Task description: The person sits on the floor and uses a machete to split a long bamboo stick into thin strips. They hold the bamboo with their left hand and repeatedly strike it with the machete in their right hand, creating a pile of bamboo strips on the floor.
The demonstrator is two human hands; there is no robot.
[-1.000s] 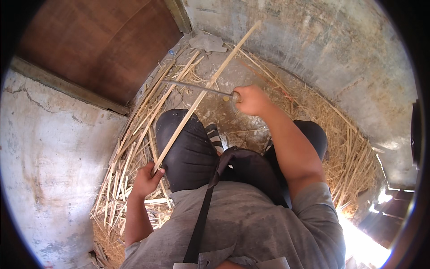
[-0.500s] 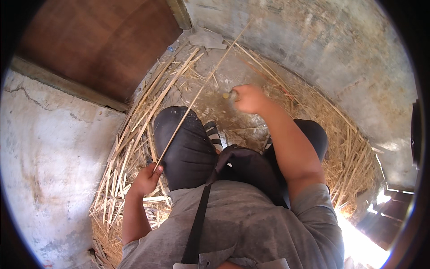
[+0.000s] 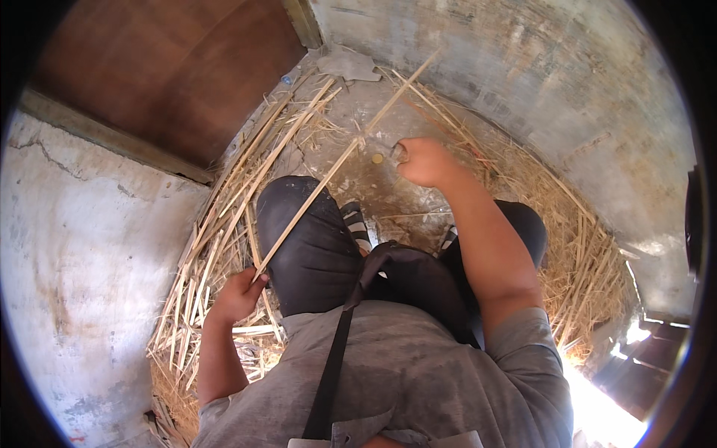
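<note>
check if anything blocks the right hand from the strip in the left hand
Nothing visible does. Between the right hand and the pale strip held in the left hand, only the blurred tool in the right hand shows, with the floor and a small yellowish disc beneath.

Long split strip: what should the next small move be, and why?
I'd probably steady the knife against the split strip: the right hand holds it beside the strip, too blurred to show contact, while the left hand grips the strip's near end and the strip passes over the left knee.
</note>
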